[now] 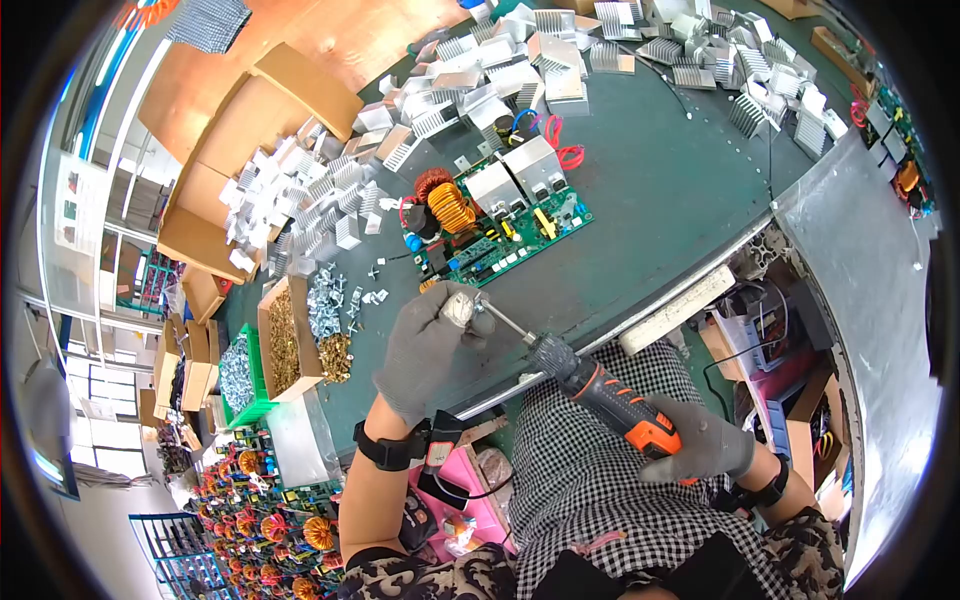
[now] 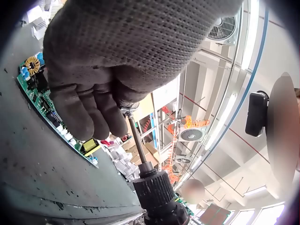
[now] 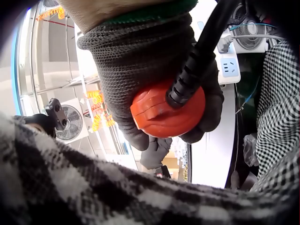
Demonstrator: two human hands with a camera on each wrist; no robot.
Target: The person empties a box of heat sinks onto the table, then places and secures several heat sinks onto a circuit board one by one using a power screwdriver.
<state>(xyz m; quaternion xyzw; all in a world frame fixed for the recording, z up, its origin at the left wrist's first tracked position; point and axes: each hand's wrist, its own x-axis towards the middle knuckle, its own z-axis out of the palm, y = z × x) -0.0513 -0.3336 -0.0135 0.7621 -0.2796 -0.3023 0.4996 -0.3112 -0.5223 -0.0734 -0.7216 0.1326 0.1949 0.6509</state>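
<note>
My gloved right hand grips the rear of an orange and black electric screwdriver, fingers wrapped round its body. The right wrist view shows the screwdriver's orange end cap inside the grip, with a black cord leaving it. The long bit points up to my gloved left hand. There the left thumb and fingers pinch a small silvery piece at the bit's tip; its exact kind cannot be told. Just beyond the left hand lies a green circuit board with coils and silver heatsinks.
Loose finned heatsinks are heaped along the back and left of the green bench. A cardboard box of brass-coloured screws and a green bin of silvery hardware stand at left. A metal sheet covers the right side.
</note>
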